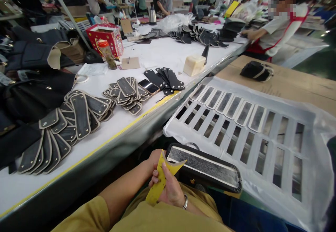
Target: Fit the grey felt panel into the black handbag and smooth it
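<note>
Both my hands are low in the middle, over my lap. My right hand (170,188), with a watch on its wrist, is closed round a curled yellow strip (160,181). My left hand (153,159) grips the strip's upper part, its fingers mostly hidden behind it. Just right of my hands lies a long black leather piece (207,169) with a cream edge and a grey band along its middle. Beyond it a white slotted template (262,144) lies on plastic sheet, with several grey pieces (223,102) set in its upper row.
The white table (147,111) on my left carries fanned piles of black leather tabs (65,120), a phone (148,86), a red box (105,35), a bottle (106,51) and a beige block (193,65). A black bag (256,70) rests on cardboard. A co-worker (280,28) works at the far right.
</note>
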Available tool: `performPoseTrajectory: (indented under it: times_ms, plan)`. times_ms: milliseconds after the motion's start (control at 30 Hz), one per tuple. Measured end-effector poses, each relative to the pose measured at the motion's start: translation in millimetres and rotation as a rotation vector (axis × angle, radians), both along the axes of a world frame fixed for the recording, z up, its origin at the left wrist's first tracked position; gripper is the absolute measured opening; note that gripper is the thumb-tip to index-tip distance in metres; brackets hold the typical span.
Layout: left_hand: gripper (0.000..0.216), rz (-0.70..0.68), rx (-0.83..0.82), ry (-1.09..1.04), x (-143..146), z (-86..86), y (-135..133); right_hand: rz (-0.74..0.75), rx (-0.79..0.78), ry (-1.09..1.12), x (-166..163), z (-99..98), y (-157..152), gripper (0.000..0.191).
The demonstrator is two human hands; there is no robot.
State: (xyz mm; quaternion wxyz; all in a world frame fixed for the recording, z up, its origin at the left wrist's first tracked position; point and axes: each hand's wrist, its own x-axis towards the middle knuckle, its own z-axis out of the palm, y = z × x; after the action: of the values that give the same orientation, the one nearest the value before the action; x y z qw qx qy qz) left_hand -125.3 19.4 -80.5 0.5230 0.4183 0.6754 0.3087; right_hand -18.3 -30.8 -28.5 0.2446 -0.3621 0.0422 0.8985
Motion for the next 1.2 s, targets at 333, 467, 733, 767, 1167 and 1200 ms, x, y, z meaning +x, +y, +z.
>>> performPoseTrajectory:
  times_ms: [333,467,733,767,1167,1200]
  plan:
    - [0.065,0.254,0.104,-0.966,5,41.6,1,0.008,0.004,0.032,4,-7.8,0,0.042]
    - [0.071,0.193,0.062,-1.055,20,38.9,2,0.018,0.025,0.05,8,-8.6,-2,0.045]
    - [0.066,0.125,0.126,-0.802,25,29.8,3,0.011,0.027,0.086,12,-8.7,-3,0.043]
    - [0.065,0.122,0.142,-0.752,26,29.3,4,0.008,0.025,0.083,13,-8.6,-3,0.043]
    - [0.046,-0.075,0.455,0.155,40,46.6,6,-0.089,0.008,-0.068,28,8.6,-2,0.036]
    - [0.045,-0.079,0.478,0.186,42,47.1,7,-0.092,0.017,-0.086,31,10.9,-2,0.036]
